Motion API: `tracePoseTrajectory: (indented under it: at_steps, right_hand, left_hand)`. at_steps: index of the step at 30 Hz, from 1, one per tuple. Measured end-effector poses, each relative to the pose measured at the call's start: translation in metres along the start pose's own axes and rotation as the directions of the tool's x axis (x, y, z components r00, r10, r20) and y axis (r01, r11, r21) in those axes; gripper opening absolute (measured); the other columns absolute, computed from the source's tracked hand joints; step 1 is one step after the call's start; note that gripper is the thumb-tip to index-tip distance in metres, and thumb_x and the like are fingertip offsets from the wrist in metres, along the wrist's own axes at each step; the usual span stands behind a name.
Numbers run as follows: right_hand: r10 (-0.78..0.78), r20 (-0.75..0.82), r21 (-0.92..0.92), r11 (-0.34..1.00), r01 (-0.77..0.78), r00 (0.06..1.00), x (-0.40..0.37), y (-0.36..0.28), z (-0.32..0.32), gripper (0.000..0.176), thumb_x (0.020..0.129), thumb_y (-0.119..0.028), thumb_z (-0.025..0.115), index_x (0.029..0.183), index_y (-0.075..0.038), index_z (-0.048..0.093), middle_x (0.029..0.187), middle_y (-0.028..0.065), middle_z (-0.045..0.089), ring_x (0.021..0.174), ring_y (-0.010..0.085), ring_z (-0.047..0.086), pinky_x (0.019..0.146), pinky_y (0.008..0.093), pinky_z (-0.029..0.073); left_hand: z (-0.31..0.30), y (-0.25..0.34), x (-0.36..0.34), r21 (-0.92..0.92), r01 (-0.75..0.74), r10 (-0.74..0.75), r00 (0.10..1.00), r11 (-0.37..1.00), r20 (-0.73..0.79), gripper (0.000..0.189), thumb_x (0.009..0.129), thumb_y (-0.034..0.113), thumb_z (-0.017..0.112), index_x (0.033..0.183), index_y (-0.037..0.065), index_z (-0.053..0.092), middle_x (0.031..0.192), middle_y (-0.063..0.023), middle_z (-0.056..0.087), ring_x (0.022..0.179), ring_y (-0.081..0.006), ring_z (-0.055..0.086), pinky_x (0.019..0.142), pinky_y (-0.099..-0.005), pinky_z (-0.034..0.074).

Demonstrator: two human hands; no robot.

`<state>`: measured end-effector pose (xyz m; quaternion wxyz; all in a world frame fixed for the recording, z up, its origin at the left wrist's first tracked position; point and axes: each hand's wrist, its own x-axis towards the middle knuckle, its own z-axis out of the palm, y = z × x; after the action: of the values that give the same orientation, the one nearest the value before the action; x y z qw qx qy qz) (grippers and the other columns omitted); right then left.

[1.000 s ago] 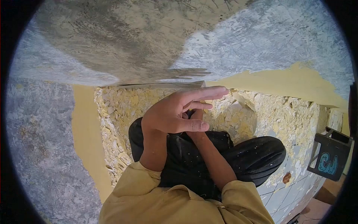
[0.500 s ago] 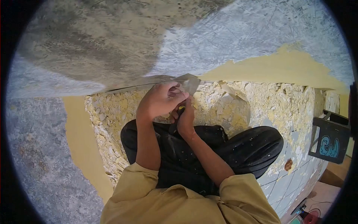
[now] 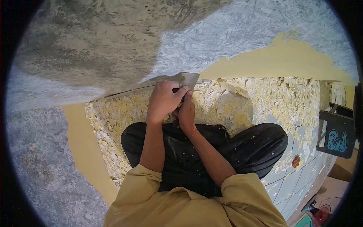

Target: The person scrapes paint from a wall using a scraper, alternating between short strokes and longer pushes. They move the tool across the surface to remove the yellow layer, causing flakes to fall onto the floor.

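A scraper with a flat metal blade (image 3: pixel 190 80) points up at the foot of the scraped wall (image 3: pixel 204 41). My right hand (image 3: pixel 186 115) is wrapped round its dark handle. Against the lower edge of the blade, my left hand (image 3: pixel 163 99) is closed on the scraper too, its thumb pressed near the handle. Both hands meet above my crossed legs. Flakes of yellow and white paint (image 3: pixel 280 100) cover the floor along the wall.
Yellow paint (image 3: pixel 264 62) remains on part of the wall, and a yellow strip (image 3: pixel 81 147) runs at the left. A black stool (image 3: pixel 336 132) with a blue mark stands at the right, beyond floor tiles (image 3: pixel 293 185). A reddish-brown spot (image 3: pixel 295 161) shows on the tiles.
The left hand's fingers have closed in on the scraper, where they were held looser above it. Hands and blade have shifted slightly, and the view has tilted a little.
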<state>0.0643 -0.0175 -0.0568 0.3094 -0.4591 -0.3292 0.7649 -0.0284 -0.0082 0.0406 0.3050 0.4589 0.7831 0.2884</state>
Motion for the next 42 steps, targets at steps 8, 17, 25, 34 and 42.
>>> tracePoseTrajectory:
  at_steps: [8,17,25,34,42]
  right_hand:
    - [0.070,-0.014,0.050,0.996,-0.069,0.997,-0.003,-0.007,0.002,0.065,0.098,-0.052,0.024,0.064,-0.004,0.051,0.049,0.0039,0.046,0.038,0.0128,0.043,0.035,0.0277,0.035]
    - [0.095,-0.043,-0.013,0.995,-0.096,0.995,-0.001,-0.004,0.002,0.067,0.098,-0.052,0.026,0.063,-0.002,0.053,0.051,0.0054,0.049,0.043,0.0143,0.049,0.040,0.0297,0.037]
    - [-0.133,-0.170,-0.260,0.962,0.086,0.976,0.004,-0.002,0.003,0.066,0.098,-0.049,0.028,0.076,0.004,0.061,0.059,0.0144,0.057,0.057,0.0267,0.059,0.056,0.0407,0.044]
    - [-0.367,-0.211,-0.427,0.868,0.253,0.906,0.019,-0.001,-0.011,0.061,0.099,-0.042,0.030,0.085,0.006,0.065,0.073,0.0250,0.064,0.072,0.0397,0.064,0.065,0.0436,0.047]
    - [-0.127,-0.213,-0.382,0.923,0.037,0.969,0.013,0.002,-0.006,0.062,0.099,-0.044,0.029,0.089,0.006,0.064,0.073,0.0238,0.063,0.073,0.0343,0.064,0.070,0.0399,0.047]
  left_hand:
    - [0.011,0.000,0.000,0.099,-0.075,0.081,0.995,0.992,-0.056,0.033,0.082,0.028,0.061,0.075,-0.004,0.063,0.059,-0.0196,0.055,0.051,-0.0325,0.052,0.053,-0.0384,0.041]
    - [0.006,0.003,-0.002,0.086,-0.007,0.011,0.999,0.996,-0.044,0.035,0.082,0.029,0.062,0.074,-0.005,0.062,0.058,-0.0200,0.054,0.050,-0.0321,0.051,0.053,-0.0380,0.041]
    - [0.020,-0.012,0.001,0.099,-0.001,0.011,0.995,0.995,-0.103,0.033,0.082,0.028,0.061,0.075,-0.003,0.064,0.067,-0.0250,0.057,0.063,-0.0411,0.056,0.058,-0.0430,0.043]
    - [0.045,-0.023,0.010,-0.075,-0.038,0.024,0.984,0.996,-0.176,0.034,0.082,0.032,0.061,0.077,-0.001,0.064,0.067,-0.0238,0.058,0.063,-0.0409,0.057,0.058,-0.0421,0.044]
    - [0.014,-0.022,0.012,-0.031,-0.037,0.038,0.999,0.999,0.020,0.033,0.081,0.030,0.060,0.074,-0.001,0.064,0.064,-0.0225,0.058,0.061,-0.0377,0.059,0.058,-0.0417,0.044]
